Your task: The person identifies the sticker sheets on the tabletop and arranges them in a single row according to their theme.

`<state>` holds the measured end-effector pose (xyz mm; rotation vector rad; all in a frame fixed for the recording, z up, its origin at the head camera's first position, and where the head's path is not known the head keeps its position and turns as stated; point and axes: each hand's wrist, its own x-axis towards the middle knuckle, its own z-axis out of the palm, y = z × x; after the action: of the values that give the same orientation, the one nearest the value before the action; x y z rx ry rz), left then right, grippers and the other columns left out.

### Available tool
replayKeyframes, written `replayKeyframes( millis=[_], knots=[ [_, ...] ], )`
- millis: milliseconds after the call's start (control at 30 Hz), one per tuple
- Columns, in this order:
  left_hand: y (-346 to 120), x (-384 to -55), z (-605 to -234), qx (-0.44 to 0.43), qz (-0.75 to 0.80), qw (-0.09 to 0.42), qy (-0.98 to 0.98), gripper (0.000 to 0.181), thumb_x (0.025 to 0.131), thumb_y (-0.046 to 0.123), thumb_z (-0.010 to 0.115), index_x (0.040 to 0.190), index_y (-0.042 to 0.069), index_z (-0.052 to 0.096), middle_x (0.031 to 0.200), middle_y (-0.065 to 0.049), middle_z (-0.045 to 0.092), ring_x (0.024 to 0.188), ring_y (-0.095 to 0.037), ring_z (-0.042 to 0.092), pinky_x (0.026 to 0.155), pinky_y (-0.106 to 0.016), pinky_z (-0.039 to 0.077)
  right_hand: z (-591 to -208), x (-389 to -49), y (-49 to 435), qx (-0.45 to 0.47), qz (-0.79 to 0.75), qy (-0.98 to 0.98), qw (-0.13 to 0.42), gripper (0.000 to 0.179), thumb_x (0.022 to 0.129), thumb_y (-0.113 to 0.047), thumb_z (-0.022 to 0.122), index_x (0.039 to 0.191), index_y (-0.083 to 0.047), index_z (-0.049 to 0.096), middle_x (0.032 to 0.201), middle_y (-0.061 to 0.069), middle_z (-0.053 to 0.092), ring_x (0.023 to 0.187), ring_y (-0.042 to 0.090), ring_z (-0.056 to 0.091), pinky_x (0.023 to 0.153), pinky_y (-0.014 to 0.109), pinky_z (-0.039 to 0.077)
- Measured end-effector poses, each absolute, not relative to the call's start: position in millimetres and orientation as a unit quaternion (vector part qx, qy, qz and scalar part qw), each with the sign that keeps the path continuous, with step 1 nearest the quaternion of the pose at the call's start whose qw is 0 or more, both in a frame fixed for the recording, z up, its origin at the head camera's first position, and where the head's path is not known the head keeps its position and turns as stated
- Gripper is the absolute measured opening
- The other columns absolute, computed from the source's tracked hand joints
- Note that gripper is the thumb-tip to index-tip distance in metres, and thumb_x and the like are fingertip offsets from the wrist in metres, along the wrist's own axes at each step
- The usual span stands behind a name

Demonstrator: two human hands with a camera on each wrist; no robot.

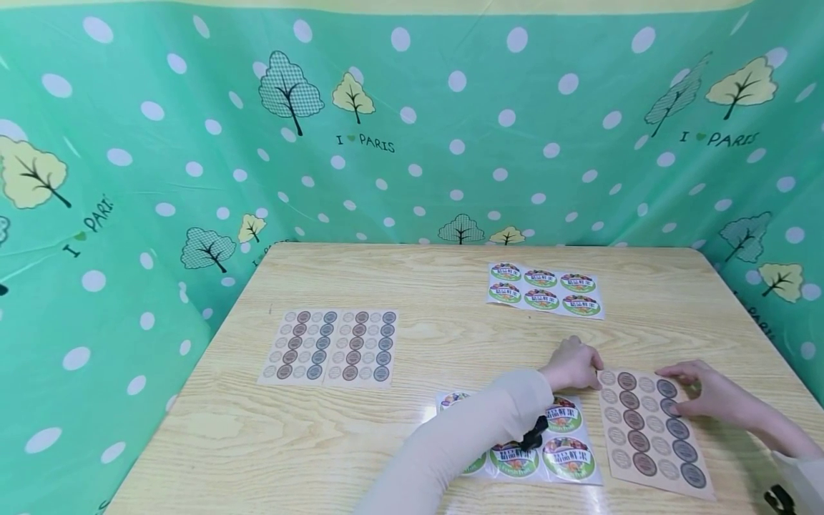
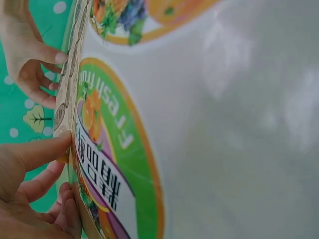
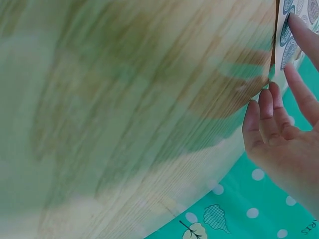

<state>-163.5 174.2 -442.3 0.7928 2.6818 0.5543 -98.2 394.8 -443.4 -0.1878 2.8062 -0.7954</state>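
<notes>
And here's the brown sheet (image 1: 654, 443), lying on the right side of the wooden table (image 1: 225, 443), set a little askew, its lower end swung toward the right. It's a matte tan paper with four columns of five round stickers (image 1: 634, 420): pale outlined ones, then reddish brown, pale again, then dark grey down the right edge. The left hand (image 1: 573, 365) is at the top left corner, thumb and fingertips drawn together and pinching the paper there. Across from it, the right hand (image 1: 714, 397) has thumb and index finger spread apart, tips touching the right side by the grey column, the other fingers loosely bent beyond the edge. Just beside, on the left, a glossy fruit sheet (image 1: 569, 458) with big colourful labels; whether the two edges touch, I can't tell. Straight across that one goes the left sleeve (image 1: 476, 422), black strap (image 1: 534, 434) at the wrist, covering several labels. Farther back, a second fruit sheet (image 1: 543, 290) shows six labels in two rows. Well over to the left, a pair of brown sheets (image 1: 328, 348) lies side by side, and behind everything hangs the green dotted cloth (image 1: 386, 107), printed with trees.
</notes>
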Motion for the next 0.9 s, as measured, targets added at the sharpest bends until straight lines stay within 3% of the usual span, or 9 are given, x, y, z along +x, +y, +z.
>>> replayKeyframes(
  millis=[167,200,300,400,633,900],
  knots=[
    [172.8,-163.5,-441.9,0.277,0.191,0.146,0.930,0.013,0.069,0.031,0.073,0.081,0.027,0.068,0.080,0.013,0.045,0.075,-0.002,0.035,0.065,-0.013,0.030,-444.7,-98.4,395.3,-0.067,-0.269,0.955,0.108,0.061,0.059,-0.011,0.077,0.110,0.013,0.051,0.102,0.030,0.045,0.089,0.039,0.046,0.075,0.054,0.036],
    [172.8,-163.5,-442.2,0.277,0.190,0.145,0.931,0.012,0.069,0.030,0.073,0.079,0.027,0.068,0.079,0.013,0.044,0.075,-0.003,0.035,0.065,-0.013,0.029,-445.2,-98.4,395.8,-0.069,-0.268,0.955,0.107,0.062,0.059,-0.011,0.077,0.110,0.012,0.051,0.102,0.028,0.046,0.089,0.032,0.047,0.075,0.052,0.037],
    [172.4,-163.6,-442.9,0.274,0.194,0.145,0.931,0.012,0.069,0.030,0.074,0.079,0.026,0.068,0.078,0.013,0.045,0.074,-0.002,0.035,0.065,-0.013,0.029,-448.0,-97.4,396.1,-0.089,-0.271,0.955,0.080,0.059,0.058,-0.010,0.077,0.107,0.012,0.052,0.096,0.019,0.050,0.084,0.009,0.045,0.073,0.034,0.040],
    [172.0,-163.2,-443.7,0.271,0.202,0.146,0.930,0.013,0.068,0.029,0.074,0.079,0.026,0.067,0.077,0.014,0.047,0.074,-0.002,0.036,0.066,-0.012,0.030,-449.9,-96.4,395.3,-0.112,-0.284,0.951,0.050,0.055,0.056,-0.007,0.078,0.102,0.011,0.054,0.089,0.004,0.052,0.075,-0.006,0.038,0.063,0.019,0.036],
    [172.9,-158.7,-442.8,0.260,0.225,0.158,0.926,0.009,0.071,0.027,0.072,0.077,0.025,0.064,0.073,0.018,0.051,0.071,0.000,0.040,0.070,-0.013,0.030,-450.3,-96.2,394.4,-0.090,-0.340,0.932,0.091,0.046,0.065,0.000,0.071,0.103,0.015,0.049,0.083,-0.005,0.055,0.069,-0.006,0.046,0.057,0.017,0.044],
    [174.0,-155.7,-439.9,0.215,0.298,0.175,0.914,0.007,0.075,0.025,0.068,0.081,0.022,0.065,0.073,0.017,0.056,0.066,0.002,0.048,0.067,-0.011,0.035,-450.7,-95.2,396.8,-0.081,-0.358,0.927,0.079,0.037,0.070,0.003,0.066,0.100,0.017,0.050,0.081,-0.020,0.055,0.069,-0.007,0.051,0.057,0.017,0.046]
  ],
)
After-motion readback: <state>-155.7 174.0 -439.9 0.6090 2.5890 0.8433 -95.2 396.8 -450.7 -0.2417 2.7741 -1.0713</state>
